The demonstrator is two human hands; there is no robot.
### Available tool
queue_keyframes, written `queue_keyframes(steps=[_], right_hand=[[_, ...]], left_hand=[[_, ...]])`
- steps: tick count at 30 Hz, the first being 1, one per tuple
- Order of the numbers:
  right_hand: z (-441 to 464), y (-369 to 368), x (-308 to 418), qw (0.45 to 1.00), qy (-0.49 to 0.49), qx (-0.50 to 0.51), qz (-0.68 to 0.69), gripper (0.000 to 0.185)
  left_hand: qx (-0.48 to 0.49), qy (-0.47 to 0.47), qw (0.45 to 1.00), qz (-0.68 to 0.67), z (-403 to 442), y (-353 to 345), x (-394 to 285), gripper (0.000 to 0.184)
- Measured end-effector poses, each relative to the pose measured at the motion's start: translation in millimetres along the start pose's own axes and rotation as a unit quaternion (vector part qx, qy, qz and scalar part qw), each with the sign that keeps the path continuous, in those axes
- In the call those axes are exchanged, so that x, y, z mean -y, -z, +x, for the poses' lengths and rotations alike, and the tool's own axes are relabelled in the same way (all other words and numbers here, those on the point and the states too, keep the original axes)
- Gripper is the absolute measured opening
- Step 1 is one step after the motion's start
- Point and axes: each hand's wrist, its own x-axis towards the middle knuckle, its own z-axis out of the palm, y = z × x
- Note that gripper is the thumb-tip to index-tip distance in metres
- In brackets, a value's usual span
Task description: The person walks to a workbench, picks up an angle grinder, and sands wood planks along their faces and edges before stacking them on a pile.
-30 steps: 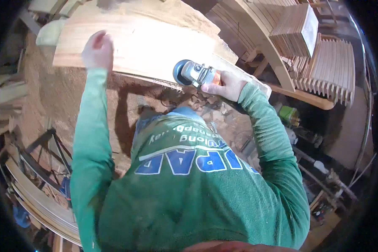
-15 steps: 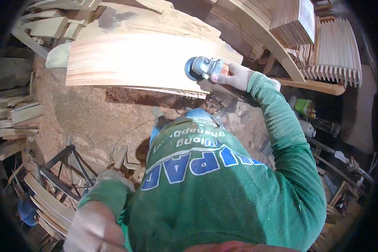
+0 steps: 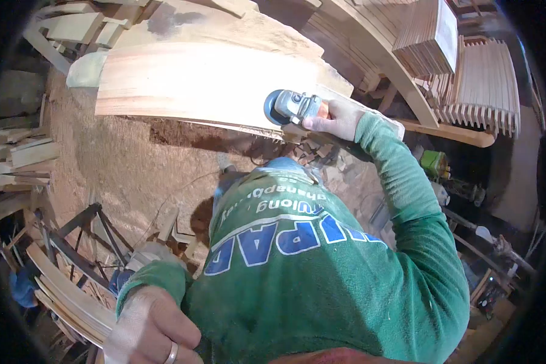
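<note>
My right hand (image 3: 341, 119) is closed round the orange and grey body of an angle grinder (image 3: 297, 107). The grinder's disc rests on or just over the right part of a broad, pale curved wooden board (image 3: 164, 79), near its front edge; exact contact is hard to tell. Strong light washes out the board's surface. At the lower left, close to my green shirt, is my left hand (image 3: 151, 330), wearing a ring. Its fingers are curled, and their tips are hidden or cut off by the frame, so anything inside them cannot be made out.
Stacked curved slats (image 3: 482, 91) and a bundle of thin boards (image 3: 428, 39) stand at the upper right beside a long curved beam (image 3: 388, 54). Offcuts (image 3: 33, 155) lie at the left. A dark metal frame (image 3: 82, 227) stands at the lower left. Sawdust covers the floor (image 3: 127, 164).
The grinder and my right hand have shifted slightly left and down across the board. My left hand has moved right, toward my shirt, and its ring now shows. The view has shifted slightly.
</note>
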Motion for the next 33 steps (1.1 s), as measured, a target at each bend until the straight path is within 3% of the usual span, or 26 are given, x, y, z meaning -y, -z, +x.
queue_keyframes(steps=[3, 5, 7, 8, 10, 11, 12, 14, 15, 18, 19, 20, 22, 24, 26, 28, 29, 30, 32, 33], right_hand=[[16, -4, -10, 0.992, -0.045, 0.003, 0.118, 0.076], [53, 1, -63, 0.995, -0.058, -0.035, 0.068, 0.082], [57, 4, -64, 0.994, -0.066, -0.056, 0.061, 0.089], [59, 5, -65, 0.994, -0.071, -0.067, 0.058, 0.093], [46, 1, -45, 0.995, -0.061, -0.068, 0.034, 0.095], [37, -2, -32, 0.994, -0.092, -0.035, 0.050, 0.086], [28, -7, -20, 0.990, -0.124, -0.003, 0.066, 0.079], [13, -19, -5, 0.994, -0.059, -0.007, 0.095, 0.063], [1, -16, 20, 0.999, -0.007, -0.028, 0.030, 0.054], [-1, -19, 28, 0.999, 0.008, -0.035, -0.023, 0.055], [3, -22, 25, 0.998, -0.024, -0.043, 0.034, 0.055], [13, -28, 5, 0.990, -0.047, -0.075, 0.106, 0.061], [37, -22, -40, 0.984, -0.142, -0.100, 0.048, 0.075], [45, -7, -34, 0.979, -0.163, -0.094, 0.076, 0.090], [48, -9, -35, 0.975, -0.178, -0.088, 0.096, 0.091], [53, -26, -55, 0.974, -0.160, -0.124, 0.101, 0.089], [46, -35, -56, 0.974, -0.173, -0.103, 0.102, 0.080], [24, -33, 1, 0.975, -0.159, -0.080, 0.137, 0.067], [0, -27, 64, 0.990, -0.117, -0.059, 0.045, 0.053], [4, -40, 41, 0.991, -0.027, -0.124, -0.036, 0.048]], left_hand=[[-0.033, 0.017, 0.999, 0.013, 1, -7, -4, 0.023], [-0.047, 0.049, 0.997, 0.028, 3, -10, -9, 0.024], [-0.087, 0.121, 0.987, 0.055, 7, -17, -16, 0.024], [-0.132, -0.039, 0.990, 0.003, -2, -19, 3, 0.025], [-0.046, -0.023, 0.999, 0.005, -4, -2, -2, 0.025], [-0.005, -0.014, 1.000, 0.007, -6, 3, -6, 0.024], [-0.051, -0.003, 0.998, 0.020, -7, -2, -9, 0.023], [-0.138, 0.018, 0.989, 0.043, -8, -17, -16, 0.021], [-0.131, 0.017, 0.991, 0.035, -8, -14, -17, 0.021], [-0.061, 0.013, 0.998, 0.005, -12, 4, -22, 0.021], [-0.048, 0.016, 0.999, -0.003, -13, 7, -24, 0.021], [-0.032, 0.023, 0.999, -0.009, -14, 11, -28, 0.021], [-0.006, 0.045, 0.999, -0.018, -15, 17, -35, 0.021], [-0.023, 0.053, 0.998, -0.035, -19, 15, -39, 0.023], [-0.069, 0.009, 0.996, -0.053, -24, 9, -38, 0.025], [-0.001, 0.023, 0.998, -0.062, -27, 24, -41, 0.019], [0.031, 0.029, 0.997, -0.065, -29, 33, -42, 0.016], [0.064, 0.024, 0.996, -0.054, -31, 41, -44, 0.014], [0.129, 0.013, 0.991, -0.032, -35, 51, -46, 0.010], [0.011, -0.026, 1.000, -0.013, -34, 40, -42, 0.009]])
